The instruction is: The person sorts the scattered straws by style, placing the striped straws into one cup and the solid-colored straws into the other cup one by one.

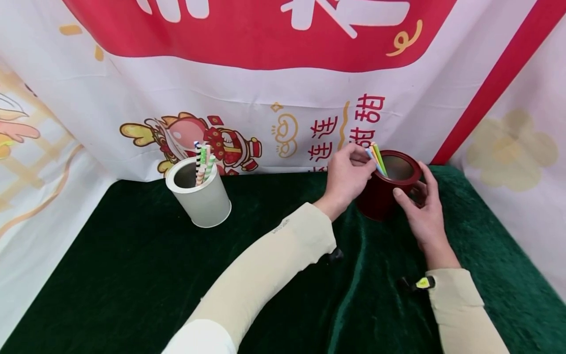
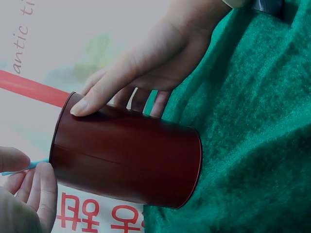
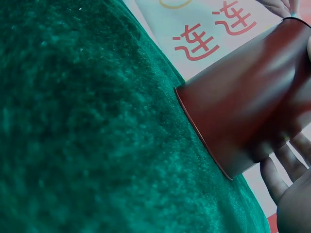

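Observation:
A dark red cylindrical can [image 1: 376, 201] stands upright on green cloth, its open top facing up. My right hand [image 1: 422, 211] holds its right side, thumb at the front and fingers around the far side. In the left wrist view the right thumb [image 2: 90, 102] lies against the can near its rim. My left hand [image 1: 349, 174] is at the can's left rim, pinching a thin blue straw-like stick [image 2: 31, 166]. Several thin coloured sticks [image 1: 378, 160], green and yellow among them, lean in the can's mouth beside the left fingertips. How deep the blue stick reaches is hidden.
A white can [image 1: 201, 204] holding several striped straws [image 1: 204, 164] stands to the left at the back of the green cloth [image 1: 132, 275]. Behind it hangs a white printed sheet [image 1: 274, 88] with red lettering; more printed cloth hangs at both sides.

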{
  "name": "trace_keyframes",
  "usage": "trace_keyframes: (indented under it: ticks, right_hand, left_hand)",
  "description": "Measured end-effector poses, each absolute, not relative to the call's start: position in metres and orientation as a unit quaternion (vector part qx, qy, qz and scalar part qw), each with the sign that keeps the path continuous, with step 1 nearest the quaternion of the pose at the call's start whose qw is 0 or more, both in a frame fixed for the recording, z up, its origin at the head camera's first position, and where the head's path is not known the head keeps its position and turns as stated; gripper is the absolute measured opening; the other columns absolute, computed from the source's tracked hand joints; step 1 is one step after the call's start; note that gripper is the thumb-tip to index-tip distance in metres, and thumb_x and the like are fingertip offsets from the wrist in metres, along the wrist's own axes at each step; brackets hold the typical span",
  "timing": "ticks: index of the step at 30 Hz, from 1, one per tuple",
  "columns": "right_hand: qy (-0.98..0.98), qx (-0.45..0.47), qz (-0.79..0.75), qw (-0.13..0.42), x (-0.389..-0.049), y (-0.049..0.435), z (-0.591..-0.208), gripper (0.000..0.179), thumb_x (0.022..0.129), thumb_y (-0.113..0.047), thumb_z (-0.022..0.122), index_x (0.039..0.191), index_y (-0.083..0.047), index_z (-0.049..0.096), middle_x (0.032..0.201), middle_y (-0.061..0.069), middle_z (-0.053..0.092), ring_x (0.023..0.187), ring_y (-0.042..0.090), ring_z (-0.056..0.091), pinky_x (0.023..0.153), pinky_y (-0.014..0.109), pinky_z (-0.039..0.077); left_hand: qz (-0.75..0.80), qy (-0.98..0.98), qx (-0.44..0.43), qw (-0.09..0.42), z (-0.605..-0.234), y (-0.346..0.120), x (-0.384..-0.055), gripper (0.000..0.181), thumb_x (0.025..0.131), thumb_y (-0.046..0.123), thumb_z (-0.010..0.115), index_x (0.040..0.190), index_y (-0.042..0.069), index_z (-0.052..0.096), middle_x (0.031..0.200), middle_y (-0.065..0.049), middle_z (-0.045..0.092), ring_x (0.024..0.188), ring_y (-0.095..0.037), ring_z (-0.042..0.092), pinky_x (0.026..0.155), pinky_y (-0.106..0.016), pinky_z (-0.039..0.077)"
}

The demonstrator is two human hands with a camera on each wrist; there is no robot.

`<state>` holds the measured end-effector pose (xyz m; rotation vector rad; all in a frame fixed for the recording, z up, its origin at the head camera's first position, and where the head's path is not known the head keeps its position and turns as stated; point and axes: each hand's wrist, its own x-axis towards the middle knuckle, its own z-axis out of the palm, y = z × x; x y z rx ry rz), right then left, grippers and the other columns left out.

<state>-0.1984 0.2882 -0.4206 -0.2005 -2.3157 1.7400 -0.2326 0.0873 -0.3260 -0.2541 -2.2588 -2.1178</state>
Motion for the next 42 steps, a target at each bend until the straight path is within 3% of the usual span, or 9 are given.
trace_keyframes:
  ticks: [22, 31, 38, 42]
  right_hand:
    - [-0.789, -0.066, 0.600, 0.112, -0.202, 0.286, -0.421, 0.080, 0.106, -0.037, 0.068, 0.166, -0.057, 0.019, 0.173, 0.006, 0.035, 0.148, 0.020, 0.038, 0.127, 0.046, 0.041]
    - [-0.790, -0.069, 0.601, 0.105, -0.207, 0.286, -0.422, 0.081, 0.106, -0.039, 0.068, 0.165, -0.059, 0.017, 0.174, 0.005, 0.034, 0.150, 0.021, 0.037, 0.129, 0.050, 0.039]
    - [-0.791, -0.079, 0.599, 0.099, -0.206, 0.292, -0.428, 0.080, 0.105, -0.042, 0.068, 0.166, -0.057, 0.018, 0.176, 0.005, 0.033, 0.151, 0.025, 0.036, 0.129, 0.055, 0.035]
    - [-0.795, -0.083, 0.592, 0.101, -0.201, 0.296, -0.429, 0.080, 0.105, -0.042, 0.069, 0.166, -0.055, 0.019, 0.176, 0.006, 0.033, 0.151, 0.026, 0.037, 0.129, 0.051, 0.037]
  left_hand:
    - [-0.677, -0.733, -0.062, 0.028, -0.329, 0.085, -0.233, 0.012, 0.098, 0.008, 0.079, 0.109, 0.009, 0.073, 0.102, -0.003, 0.076, 0.084, -0.003, 0.068, 0.082, -0.018, 0.061]
    - [-0.668, -0.742, -0.062, 0.022, -0.332, 0.076, -0.230, 0.014, 0.098, 0.009, 0.079, 0.111, 0.006, 0.075, 0.100, -0.001, 0.074, 0.083, -0.004, 0.066, 0.078, -0.018, 0.057]
    - [-0.635, -0.770, -0.057, -0.012, -0.337, 0.058, -0.220, 0.013, 0.100, 0.012, 0.077, 0.112, 0.008, 0.074, 0.104, 0.000, 0.074, 0.090, -0.007, 0.069, 0.086, -0.027, 0.059]
    - [-0.597, -0.799, -0.044, -0.045, -0.337, 0.035, -0.209, 0.011, 0.102, 0.017, 0.075, 0.112, 0.013, 0.074, 0.111, 0.001, 0.073, 0.099, -0.011, 0.071, 0.092, -0.034, 0.060]
